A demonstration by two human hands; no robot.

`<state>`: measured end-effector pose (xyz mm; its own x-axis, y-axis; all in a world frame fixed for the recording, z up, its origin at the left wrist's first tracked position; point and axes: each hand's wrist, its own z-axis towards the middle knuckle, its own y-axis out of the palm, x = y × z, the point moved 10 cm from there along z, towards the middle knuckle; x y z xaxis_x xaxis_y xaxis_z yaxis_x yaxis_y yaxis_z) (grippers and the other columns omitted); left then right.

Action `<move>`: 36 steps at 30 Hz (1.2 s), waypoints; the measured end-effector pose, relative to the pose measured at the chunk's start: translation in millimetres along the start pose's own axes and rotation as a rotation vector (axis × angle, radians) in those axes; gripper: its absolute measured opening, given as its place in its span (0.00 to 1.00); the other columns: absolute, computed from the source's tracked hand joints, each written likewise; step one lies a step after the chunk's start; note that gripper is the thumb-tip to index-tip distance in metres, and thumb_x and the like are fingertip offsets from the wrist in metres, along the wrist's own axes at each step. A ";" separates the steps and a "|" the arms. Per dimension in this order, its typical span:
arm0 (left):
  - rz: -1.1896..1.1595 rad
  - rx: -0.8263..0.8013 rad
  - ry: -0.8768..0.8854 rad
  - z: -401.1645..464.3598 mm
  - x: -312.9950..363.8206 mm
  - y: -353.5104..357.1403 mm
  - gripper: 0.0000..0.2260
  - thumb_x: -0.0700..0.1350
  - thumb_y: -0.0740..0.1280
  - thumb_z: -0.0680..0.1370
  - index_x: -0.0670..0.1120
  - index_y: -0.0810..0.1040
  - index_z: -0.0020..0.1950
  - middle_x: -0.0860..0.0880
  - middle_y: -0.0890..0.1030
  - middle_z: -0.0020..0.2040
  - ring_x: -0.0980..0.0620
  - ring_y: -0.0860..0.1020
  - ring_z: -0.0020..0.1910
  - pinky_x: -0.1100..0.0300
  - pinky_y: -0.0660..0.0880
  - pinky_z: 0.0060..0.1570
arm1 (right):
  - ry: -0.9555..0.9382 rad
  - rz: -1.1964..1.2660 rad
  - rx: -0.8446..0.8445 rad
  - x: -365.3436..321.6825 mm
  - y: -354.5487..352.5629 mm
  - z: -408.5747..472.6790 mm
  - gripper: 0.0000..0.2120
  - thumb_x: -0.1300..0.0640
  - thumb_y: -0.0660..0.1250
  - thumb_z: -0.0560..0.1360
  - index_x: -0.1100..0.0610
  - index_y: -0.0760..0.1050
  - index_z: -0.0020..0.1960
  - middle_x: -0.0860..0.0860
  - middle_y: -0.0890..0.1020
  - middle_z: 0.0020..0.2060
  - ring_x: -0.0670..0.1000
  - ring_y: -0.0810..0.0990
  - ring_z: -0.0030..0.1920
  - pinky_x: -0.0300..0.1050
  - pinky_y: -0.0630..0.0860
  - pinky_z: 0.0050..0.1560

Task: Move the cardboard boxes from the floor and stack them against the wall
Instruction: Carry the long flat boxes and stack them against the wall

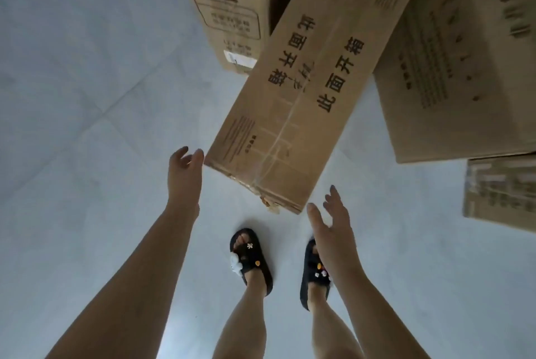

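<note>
A long cardboard box [307,83] with black printed characters and a taped seam lies at a slant in front of me, its near end towards my feet. My left hand [185,173] is open, fingers spread, right beside the box's near left corner, almost touching it. My right hand [330,225] is open too, just below and to the right of the box's near right corner, apart from it. Neither hand holds anything.
Another box [229,10] stands behind at the upper left. A large box [458,77] is at the right, with a smaller one [501,190] below it. The floor [87,97] is pale tile. My feet in black sandals [252,257] stand just short of the long box.
</note>
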<state>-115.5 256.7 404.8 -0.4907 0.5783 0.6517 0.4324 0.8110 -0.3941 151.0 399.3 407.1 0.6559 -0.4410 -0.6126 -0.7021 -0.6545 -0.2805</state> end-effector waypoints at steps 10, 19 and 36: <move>0.013 -0.439 -0.072 44.2 -50.2 63.3 0.25 0.64 0.63 0.69 0.60 0.67 0.64 0.59 0.73 0.62 0.52 0.68 0.66 0.43 0.65 0.64 | 0.068 0.354 -0.026 35.1 49.3 60.8 0.29 0.39 0.61 0.76 0.40 0.57 0.74 0.38 0.71 0.66 0.39 0.72 0.61 0.56 0.71 0.64; -0.333 -0.295 -0.089 -66.9 38.6 74.2 0.16 0.51 0.66 0.77 0.54 0.72 0.64 0.58 0.80 0.51 0.61 0.78 0.49 0.56 0.75 0.49 | -0.003 0.534 0.198 -62.4 -51.2 -1.2 0.15 0.51 0.61 0.79 0.41 0.70 0.64 0.38 0.80 0.54 0.45 0.79 0.54 0.51 0.77 0.48; -0.408 -0.112 -0.015 -333.9 73.8 -70.3 0.10 0.50 0.63 0.79 0.56 0.75 0.60 0.54 0.81 0.47 0.51 0.75 0.38 0.44 0.71 0.61 | -0.089 0.400 0.057 -95.0 -131.1 -245.3 0.14 0.51 0.61 0.79 0.43 0.73 0.64 0.45 0.82 0.53 0.48 0.82 0.49 0.56 0.80 0.41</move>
<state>70.5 212.8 697.0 -0.6489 0.2137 0.7303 0.2794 0.9596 -0.0326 248.7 376.3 683.4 0.3035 -0.5971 -0.7426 -0.9126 -0.4062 -0.0463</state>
